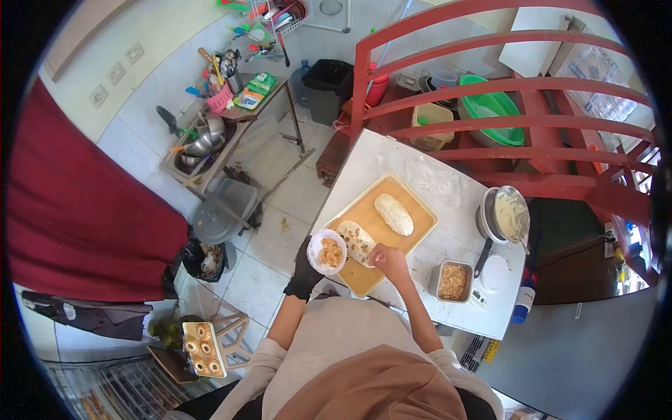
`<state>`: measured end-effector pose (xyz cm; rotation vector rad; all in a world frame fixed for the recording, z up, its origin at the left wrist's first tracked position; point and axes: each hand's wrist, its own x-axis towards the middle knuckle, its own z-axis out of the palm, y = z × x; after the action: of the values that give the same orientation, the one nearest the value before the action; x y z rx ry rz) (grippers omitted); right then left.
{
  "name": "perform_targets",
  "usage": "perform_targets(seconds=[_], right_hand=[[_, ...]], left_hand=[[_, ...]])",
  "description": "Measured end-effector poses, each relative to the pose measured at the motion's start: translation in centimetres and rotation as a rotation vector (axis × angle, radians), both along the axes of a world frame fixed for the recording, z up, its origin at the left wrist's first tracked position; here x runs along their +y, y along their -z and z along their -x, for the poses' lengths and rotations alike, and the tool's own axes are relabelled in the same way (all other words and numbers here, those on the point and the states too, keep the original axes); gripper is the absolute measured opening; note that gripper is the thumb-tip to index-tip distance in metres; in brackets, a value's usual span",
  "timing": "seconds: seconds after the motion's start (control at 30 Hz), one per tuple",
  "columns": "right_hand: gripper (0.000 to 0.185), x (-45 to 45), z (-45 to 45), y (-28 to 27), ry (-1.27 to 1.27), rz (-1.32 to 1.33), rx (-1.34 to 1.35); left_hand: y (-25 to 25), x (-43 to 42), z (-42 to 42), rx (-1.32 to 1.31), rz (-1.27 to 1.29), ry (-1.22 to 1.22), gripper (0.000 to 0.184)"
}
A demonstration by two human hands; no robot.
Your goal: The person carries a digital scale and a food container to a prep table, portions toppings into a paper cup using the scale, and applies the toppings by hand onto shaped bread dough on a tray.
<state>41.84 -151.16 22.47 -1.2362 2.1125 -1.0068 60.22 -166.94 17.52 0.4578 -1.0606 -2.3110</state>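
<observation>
My left hand (pixel 305 271), in a black glove, holds a white fluted paper cup (pixel 314 263) with a brown crumbly filling (pixel 330 253) inside. My bare right hand (pixel 389 260) is over the right end of a flat oval piece of dough (pixel 348 229), its fingers drawn together; whatever is between them is too small to make out. Brown bits lie scattered on that dough. Beside it, a plumper pale dough oval (pixel 394 213) rests on the same wooden tray (pixel 379 190).
On the white table (pixel 420 269), a metal tin of brown crumbs (pixel 453 281) stands by a white scale (pixel 494 273). A bowl of pale cream (pixel 512 214) sits at the right edge. Red railings (pixel 483 127) border the far side. A tray of ring-shaped pastries (pixel 204 349) is lower left.
</observation>
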Motion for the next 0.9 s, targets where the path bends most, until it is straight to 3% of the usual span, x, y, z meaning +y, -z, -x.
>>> perform_targets(seconds=[0.07, 0.17, 0.23, 0.27, 0.33, 0.37, 0.43, 0.47, 0.53, 0.57, 0.63, 0.67, 0.73, 0.77, 0.83, 0.87, 0.9], right_hand=[[0.011, -0.2, -0.2, -0.8, 0.011, -0.005, 0.149], [0.013, -0.9, -1.2, -4.8, 0.146, 0.147, 0.187], [0.014, -1.5, -2.2, -7.6, 0.174, 0.205, -0.176], [0.014, -1.9, -2.7, -7.6, 0.178, 0.206, -0.178], [0.014, -2.6, -3.4, -7.2, -0.162, 0.281, -0.175], [0.014, -2.9, -3.8, -6.8, -0.159, 0.282, -0.175], [0.014, -3.3, -4.6, -5.6, -0.309, 0.213, 0.163], [0.014, -3.3, -4.7, -5.5, -0.308, 0.214, 0.163], [0.013, -3.4, -4.8, -5.4, -0.316, 0.160, 0.054], [0.013, -3.4, -4.6, -5.3, -0.315, 0.162, 0.055], [0.012, -3.3, -4.3, -5.1, -0.343, 0.136, 0.003], [0.012, -3.3, -4.2, -5.2, -0.342, 0.135, 0.002], [0.011, -3.2, -3.9, -5.4, -0.314, 0.213, 0.179], [0.011, -3.2, -3.8, -5.7, -0.312, 0.213, 0.180], [0.011, -2.9, -3.3, -6.3, -0.211, 0.234, -0.080], [0.011, -2.7, -2.8, -6.3, -0.212, 0.234, -0.080], [0.011, -2.2, -2.1, -6.3, -0.096, 0.238, -0.100]], left_hand=[[-0.4, 0.2, -0.1, -0.065, 0.104, -0.009, 0.030], [-3.2, 0.8, 0.1, 0.037, -0.063, 0.038, 0.032], [-3.1, 0.8, 0.3, -0.008, 0.122, 0.089, 0.035], [-4.3, 1.2, 0.7, -0.010, 0.122, 0.092, 0.035], [-7.6, 2.5, 1.5, 0.203, -0.331, 0.161, 0.028], [-7.0, 2.4, 1.6, 0.202, -0.331, 0.164, 0.028], [-4.5, 1.7, 1.7, -0.170, 0.535, 0.131, 0.030], [-3.3, 1.4, 1.6, -0.171, 0.536, 0.132, 0.030], [-1.6, 1.2, 1.5, -0.310, 0.852, 0.190, 0.030], [-2.2, 1.3, 1.6, -0.309, 0.854, 0.191, 0.030], [-3.9, 2.1, 1.7, -0.031, 0.023, 0.169, 0.029], [-3.7, 2.1, 1.8, -0.032, 0.023, 0.170, 0.029], [-3.0, 1.9, 2.0, 0.017, -0.500, 0.204, 0.030], [-2.7, 1.9, 2.0, 0.017, -0.500, 0.206, 0.030], [-2.3, 2.1, 1.8, -0.114, 0.139, 0.147, 0.028], [-3.2, 2.0, 1.7, -0.114, 0.139, 0.146, 0.028], [-4.9, 2.1, 1.4, 0.015, -0.149, 0.156, 0.027]])
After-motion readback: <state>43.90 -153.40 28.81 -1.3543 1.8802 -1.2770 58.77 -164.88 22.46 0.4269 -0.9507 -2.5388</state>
